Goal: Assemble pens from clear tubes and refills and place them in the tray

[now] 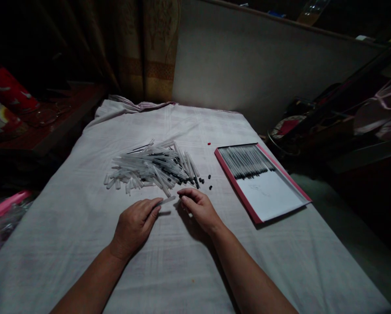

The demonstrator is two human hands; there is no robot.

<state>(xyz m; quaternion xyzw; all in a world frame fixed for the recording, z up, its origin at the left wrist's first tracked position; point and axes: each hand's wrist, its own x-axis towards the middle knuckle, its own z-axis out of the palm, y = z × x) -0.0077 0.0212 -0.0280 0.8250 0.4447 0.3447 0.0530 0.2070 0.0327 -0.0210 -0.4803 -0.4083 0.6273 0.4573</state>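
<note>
My left hand (137, 222) pinches a clear pen barrel (168, 200), its bare end pointing right toward my other hand. Close to that end, the fingers of my right hand (198, 208) are pinched around a small dark piece (179, 196), which looks like a black pen plug or tip; its exact kind is hard to see. Just beyond both hands lies a loose pile of clear pen barrels and black-ended pen parts (149, 163). Several small black plugs (209, 176) are scattered at the pile's right side, and a single red one (209, 144) lies farther back.
A shallow red-edged box (237, 190) on the right holds a row of black-tipped pens (246, 160). A pale checked cloth (169, 270) covers the surface. Behind are a curtain (161, 52) and a grey panel (234, 61). Something pink (5, 207) stands at the left edge.
</note>
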